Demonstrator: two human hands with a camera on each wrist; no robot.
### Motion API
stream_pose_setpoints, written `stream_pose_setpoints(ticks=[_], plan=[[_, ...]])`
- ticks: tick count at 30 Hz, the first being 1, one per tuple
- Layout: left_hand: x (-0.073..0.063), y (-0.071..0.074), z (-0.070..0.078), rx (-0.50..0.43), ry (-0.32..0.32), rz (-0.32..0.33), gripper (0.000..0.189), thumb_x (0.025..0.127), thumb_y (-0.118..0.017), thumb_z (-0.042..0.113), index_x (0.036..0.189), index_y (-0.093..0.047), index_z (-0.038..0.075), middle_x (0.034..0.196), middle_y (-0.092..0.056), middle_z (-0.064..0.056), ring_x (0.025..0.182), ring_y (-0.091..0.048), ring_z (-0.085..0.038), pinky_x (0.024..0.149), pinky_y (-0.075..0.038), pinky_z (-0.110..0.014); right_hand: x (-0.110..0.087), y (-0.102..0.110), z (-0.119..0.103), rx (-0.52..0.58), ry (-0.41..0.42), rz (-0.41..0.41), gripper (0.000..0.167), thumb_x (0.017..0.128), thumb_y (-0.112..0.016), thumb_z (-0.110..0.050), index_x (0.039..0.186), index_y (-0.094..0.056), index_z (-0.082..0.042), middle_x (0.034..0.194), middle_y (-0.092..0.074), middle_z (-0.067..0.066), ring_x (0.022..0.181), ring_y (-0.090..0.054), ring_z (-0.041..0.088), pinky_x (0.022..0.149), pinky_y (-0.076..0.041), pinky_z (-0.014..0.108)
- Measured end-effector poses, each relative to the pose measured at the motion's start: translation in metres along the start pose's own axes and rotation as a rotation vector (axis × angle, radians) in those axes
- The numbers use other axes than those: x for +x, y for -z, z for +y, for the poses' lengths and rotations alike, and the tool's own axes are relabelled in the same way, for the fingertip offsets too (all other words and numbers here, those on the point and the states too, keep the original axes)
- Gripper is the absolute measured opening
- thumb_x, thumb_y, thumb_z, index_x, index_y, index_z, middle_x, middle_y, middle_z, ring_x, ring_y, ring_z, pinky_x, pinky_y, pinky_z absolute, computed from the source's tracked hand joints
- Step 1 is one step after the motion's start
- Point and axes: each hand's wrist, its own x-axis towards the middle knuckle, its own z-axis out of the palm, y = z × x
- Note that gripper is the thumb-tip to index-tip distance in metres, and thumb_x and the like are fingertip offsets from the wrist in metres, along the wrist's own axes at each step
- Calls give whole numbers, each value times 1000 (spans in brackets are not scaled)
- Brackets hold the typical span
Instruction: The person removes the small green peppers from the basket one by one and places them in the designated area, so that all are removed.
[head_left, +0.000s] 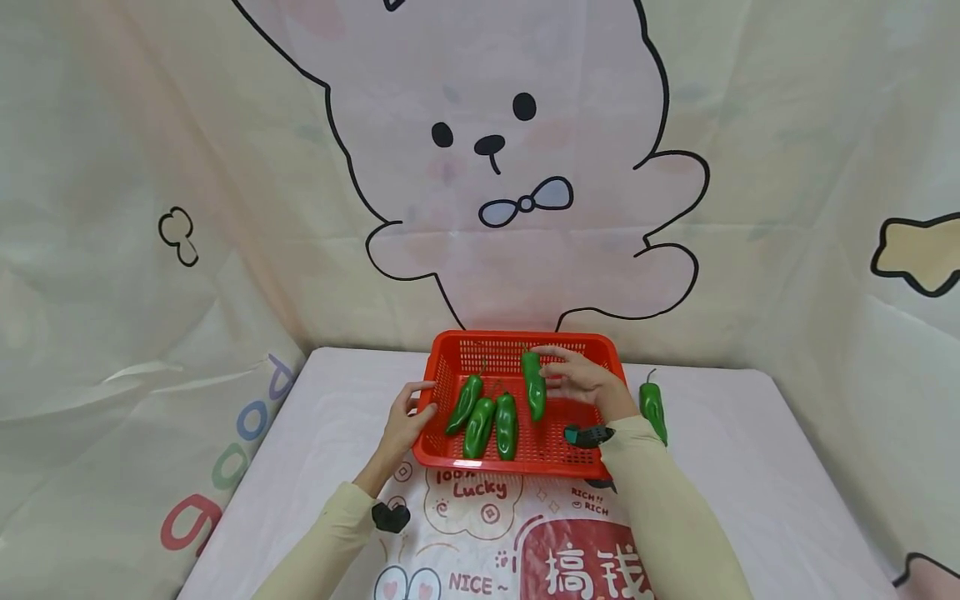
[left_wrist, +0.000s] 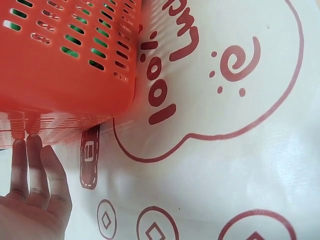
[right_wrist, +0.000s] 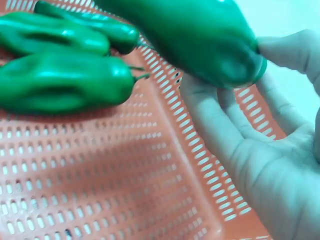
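Observation:
My right hand [head_left: 581,379] pinches a long green pepper [head_left: 533,383] by its blunt end, thumb on one side and fingers on the other, over the red basket's [head_left: 517,468] right half. Three more green peppers [head_left: 480,427] lie in the basket's left half; in the right wrist view their glossy bodies [right_wrist: 65,82] and thin stems show. At the basket's left side is my left hand [head_left: 405,419], thumb and forefinger at the rim. Its fingers [left_wrist: 37,172] stand nearly straight against the outer wall in the left wrist view.
Another green pepper [head_left: 652,408] lies on the white table [head_left: 727,467] to the right of the basket, partly behind my right forearm. A printed mat [head_left: 480,533] lies in front. Cloth with a cartoon bear [head_left: 487,242] hangs close behind the basket.

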Motion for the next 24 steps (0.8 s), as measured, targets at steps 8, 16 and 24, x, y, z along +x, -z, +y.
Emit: stream_pose_setpoints(ticks=[8, 16, 24], plan=[[-1, 1, -2, -1, -8, 12, 41, 99, -59, -2, 139, -50, -1, 111, -54, -22, 104, -55, -59, 84, -55, -61, -10, -9, -27, 167, 69, -52, 60, 103, -45, 8, 158, -26, -4, 117, -59, 11, 92, -63, 26, 84, -57, 39], [0, 2, -3, -8, -25, 11, 41, 99, -59, 0, 138, -50, -2, 111, -55, -23, 103, -55, -60, 84, -54, -62, -25, -14, -42, 185, 128, -55, 58, 102, -46, 7, 156, -30, -6, 124, -58, 15, 103, -65, 28, 92, -55, 40], [2, 4, -5, -35, -13, -12, 44, 99, -58, -2, 141, -47, -5, 110, -55, -22, 105, -53, -62, 87, -50, -67, -41, -18, -47, 131, 142, 1, 52, 103, -51, 2, 151, -38, -12, 128, -51, 15, 96, -62, 26, 85, -56, 37]])
